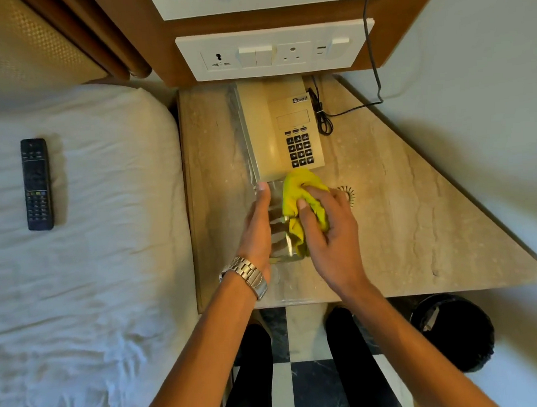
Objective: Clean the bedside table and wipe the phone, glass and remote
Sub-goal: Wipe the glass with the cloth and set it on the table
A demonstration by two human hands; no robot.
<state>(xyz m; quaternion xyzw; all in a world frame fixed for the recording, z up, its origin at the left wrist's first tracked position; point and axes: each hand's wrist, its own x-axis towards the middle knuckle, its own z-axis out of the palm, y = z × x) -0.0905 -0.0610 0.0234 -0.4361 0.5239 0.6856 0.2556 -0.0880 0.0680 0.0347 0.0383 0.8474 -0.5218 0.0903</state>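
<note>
A clear glass [280, 231] is held above the beige marble bedside table [418, 213]. My left hand [256, 232] grips its left side, thumb up near the rim. My right hand [328, 228] holds a yellow cloth [301, 198] bunched against the glass and over its rim. Just behind the glass, a beige push-button phone [283, 127] sits on the table. A black remote [36, 184] lies on the white bed to the left, far from both hands.
A black phone cord [323, 118] coils right of the phone and runs up the wall. A white socket panel [270, 53] is on the wall behind. A black waste bin [454, 330] stands on the floor at the table's right front. The bed [84, 246] borders the table's left side.
</note>
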